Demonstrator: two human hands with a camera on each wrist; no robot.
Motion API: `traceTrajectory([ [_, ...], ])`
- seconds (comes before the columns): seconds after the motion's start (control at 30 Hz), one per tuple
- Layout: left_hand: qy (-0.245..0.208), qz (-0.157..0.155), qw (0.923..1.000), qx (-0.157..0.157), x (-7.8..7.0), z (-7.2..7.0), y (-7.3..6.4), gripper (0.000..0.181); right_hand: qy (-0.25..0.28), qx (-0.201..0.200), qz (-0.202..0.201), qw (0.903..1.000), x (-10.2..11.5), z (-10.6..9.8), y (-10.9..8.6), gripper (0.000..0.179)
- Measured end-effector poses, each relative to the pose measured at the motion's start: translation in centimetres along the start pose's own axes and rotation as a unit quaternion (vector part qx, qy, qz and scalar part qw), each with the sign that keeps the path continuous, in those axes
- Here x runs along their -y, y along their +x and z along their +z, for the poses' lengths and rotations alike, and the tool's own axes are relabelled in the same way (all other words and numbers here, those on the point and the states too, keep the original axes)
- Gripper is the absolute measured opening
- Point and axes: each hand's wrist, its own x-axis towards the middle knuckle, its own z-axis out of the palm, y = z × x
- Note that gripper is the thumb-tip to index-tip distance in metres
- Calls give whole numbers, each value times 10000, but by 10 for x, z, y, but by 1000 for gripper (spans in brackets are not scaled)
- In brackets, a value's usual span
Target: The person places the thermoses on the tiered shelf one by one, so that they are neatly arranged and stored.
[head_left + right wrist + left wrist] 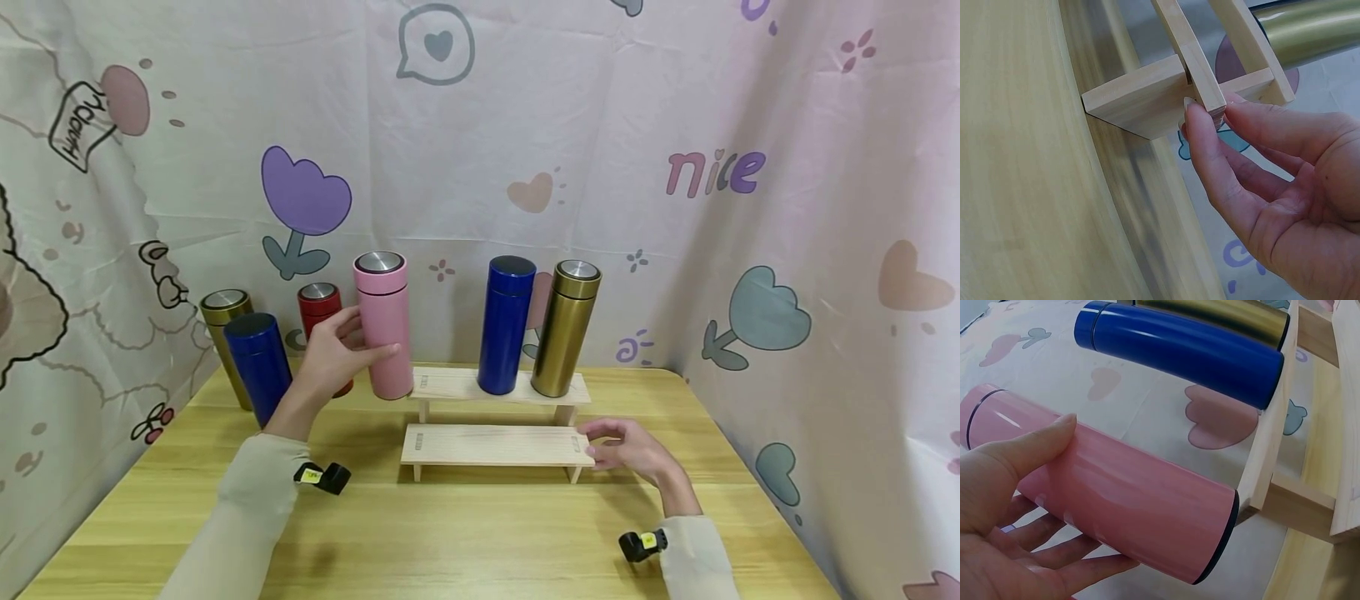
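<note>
My left hand [334, 348] grips a pink thermos bottle [385, 333] around its body, thumb on the near side. The bottle is upright at the left end of the upper shelf of a two-tier wooden rack [495, 446]; whether its base touches the shelf I cannot tell. On that upper shelf stand a blue bottle [507, 325] and a gold bottle [567, 329], side by side. In the right wrist view, my right hand [1285, 169] pinches the end of a rack board [1200, 75] between thumb and fingers; the head view places it at the lower shelf's right end.
On the table [480, 533] at the left stand another gold bottle [228, 342], another blue bottle [258, 367] and a red bottle [318, 302], the last partly hidden by my left hand. A patterned curtain [465, 125] hangs behind the table and along its sides.
</note>
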Motion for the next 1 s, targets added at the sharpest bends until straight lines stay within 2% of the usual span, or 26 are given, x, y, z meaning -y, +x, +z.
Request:
traceTrajectory([
  [0.37,-149,17,9999,6,-6,9,6,83,22,25,0,10000,0,1,0,52],
  [1.0,-190,304,9992,188,-15,26,15,78,-6,33,-23,10000,-2,-1,1,51],
])
